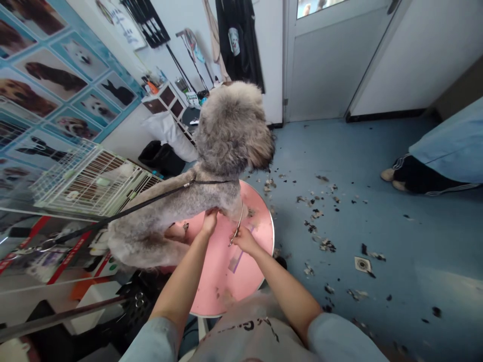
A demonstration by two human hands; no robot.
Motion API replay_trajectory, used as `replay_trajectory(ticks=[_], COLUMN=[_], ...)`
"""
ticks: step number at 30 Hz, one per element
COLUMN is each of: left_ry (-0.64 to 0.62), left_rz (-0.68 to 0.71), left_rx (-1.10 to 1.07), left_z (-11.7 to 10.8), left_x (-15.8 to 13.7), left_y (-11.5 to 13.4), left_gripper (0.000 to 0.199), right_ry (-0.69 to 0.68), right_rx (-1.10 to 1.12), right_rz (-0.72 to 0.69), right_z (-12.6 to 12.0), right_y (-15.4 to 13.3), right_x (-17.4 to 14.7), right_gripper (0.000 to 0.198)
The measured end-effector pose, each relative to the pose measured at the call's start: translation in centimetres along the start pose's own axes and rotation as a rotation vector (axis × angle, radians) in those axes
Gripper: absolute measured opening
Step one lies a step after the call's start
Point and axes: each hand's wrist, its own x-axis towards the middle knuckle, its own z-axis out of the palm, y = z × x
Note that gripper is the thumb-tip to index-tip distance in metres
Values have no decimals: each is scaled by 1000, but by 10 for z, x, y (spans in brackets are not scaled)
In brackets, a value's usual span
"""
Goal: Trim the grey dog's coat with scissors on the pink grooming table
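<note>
A grey, curly-coated dog point(211, 196) is on a round pink table point(211, 286), its fluffy head turned to the right. Around its neck runs a black lead point(151, 202) that stretches off to the left. My left hand point(210, 221) is closed at the dog's underside by the front leg; the fingertips are partly hidden in the fur. In my right hand point(245, 239) is a pair of curved scissors point(238, 229), blades pointing up beside the front leg. A comb-like, purple-edged strip point(236, 259) lies on the table below that hand.
Clumps of cut hair point(313, 216) are scattered over the blue floor point(377, 211). A wire cage point(98, 183) stands to the left. Another person's legs point(426, 173) show at the right. Behind are a shelf unit point(169, 103) and a closed door point(328, 60).
</note>
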Motion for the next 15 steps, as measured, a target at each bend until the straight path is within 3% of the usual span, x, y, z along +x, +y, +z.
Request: replay_trajectory(ticks=[6,15], left_ry=[22,54], left_rz=[3,-25], left_rx=[-20,7], left_z=[2,0], left_x=[-2,-4], left_y=[1,-1], left_gripper=[14,14], right_ry=[-95,-138], right_rx=[-77,-161], right_rz=[46,108], right_z=[-13,-29], right_y=[-24,-21], right_x=[-4,-3], right_gripper=[29,25])
